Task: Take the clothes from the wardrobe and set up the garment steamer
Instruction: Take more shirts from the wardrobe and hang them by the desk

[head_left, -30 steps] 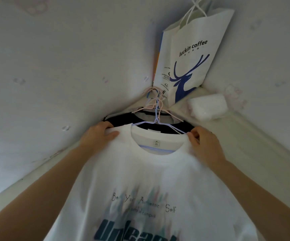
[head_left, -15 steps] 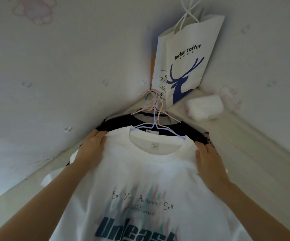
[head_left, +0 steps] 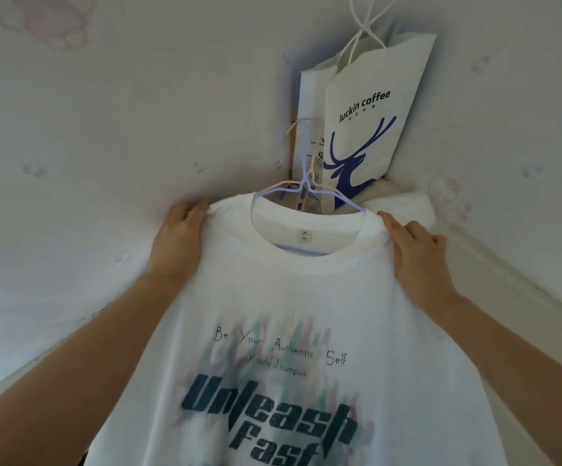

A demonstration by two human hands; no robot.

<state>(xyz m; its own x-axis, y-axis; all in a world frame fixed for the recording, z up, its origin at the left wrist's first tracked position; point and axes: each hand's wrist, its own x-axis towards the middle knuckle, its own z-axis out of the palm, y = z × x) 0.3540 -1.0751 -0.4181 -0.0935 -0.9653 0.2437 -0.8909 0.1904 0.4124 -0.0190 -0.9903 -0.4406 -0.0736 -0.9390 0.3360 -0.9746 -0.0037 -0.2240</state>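
White T-shirt (head_left: 306, 297) with dark teal lettering; lilac hanger (head_left: 303, 183).

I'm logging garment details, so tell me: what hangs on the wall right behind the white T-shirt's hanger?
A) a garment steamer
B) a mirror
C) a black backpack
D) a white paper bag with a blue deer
D: a white paper bag with a blue deer and "luckin coffee" lettering hangs behind the hanger of the white T-shirt.

Pale walls (head_left: 131, 105) with faint pink paw prints (head_left: 54, 25) meet at a corner upper right of centre, softly lit.
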